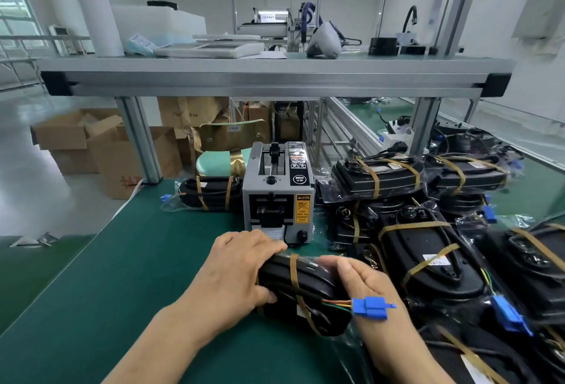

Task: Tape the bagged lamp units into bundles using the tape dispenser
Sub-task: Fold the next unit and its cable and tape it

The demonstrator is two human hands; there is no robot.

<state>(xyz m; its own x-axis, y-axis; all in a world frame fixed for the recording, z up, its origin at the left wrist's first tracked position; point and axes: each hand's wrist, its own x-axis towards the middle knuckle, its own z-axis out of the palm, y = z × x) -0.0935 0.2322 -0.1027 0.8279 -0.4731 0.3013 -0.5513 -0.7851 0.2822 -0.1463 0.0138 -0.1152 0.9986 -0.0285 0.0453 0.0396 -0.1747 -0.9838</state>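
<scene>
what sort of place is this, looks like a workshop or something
Probably a factory packing line: a green bench under an aluminium rack, a tape dispenser, and a pile of bagged, taped lamp units beside it. The left hand and right hand hold one more unit.

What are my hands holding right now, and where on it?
Both hands hold one bagged lamp unit: the left hand grips its left end, the right hand its right end near the blue connector.
</scene>
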